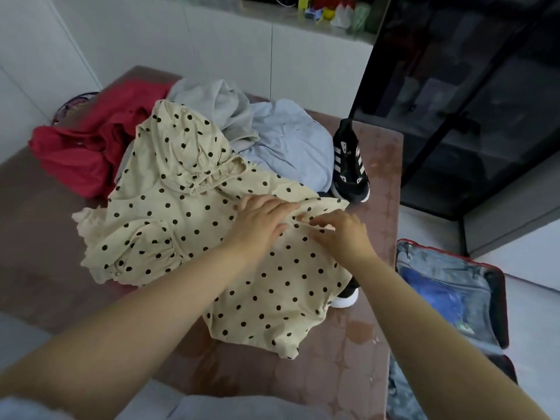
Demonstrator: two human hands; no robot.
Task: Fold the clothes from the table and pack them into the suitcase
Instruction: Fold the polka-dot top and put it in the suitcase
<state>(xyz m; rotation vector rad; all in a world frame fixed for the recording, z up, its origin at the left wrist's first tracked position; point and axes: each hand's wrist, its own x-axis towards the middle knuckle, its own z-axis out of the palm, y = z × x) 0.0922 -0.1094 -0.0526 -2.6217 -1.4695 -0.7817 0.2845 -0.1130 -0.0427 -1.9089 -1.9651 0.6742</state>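
The cream dotted blouse (188, 225) lay crumpled mid-frame on the brown table (348, 359), under both hands. The left hand (263, 221) pressed flat, fingers straight. The right hand (342, 234) touched a cloth ridge with bent fingers; whether it was pinching, I cannot tell. The open suitcase (498, 298) sat lower right.

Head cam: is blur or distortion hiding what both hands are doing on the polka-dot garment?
Head view: light soft and even, no hard shadows; left hand lies flat on the polka-dot garment, readable; right hand has motion-blurred fingertips, grip unclear; wide-angle bending smears the suitcase at the edge.
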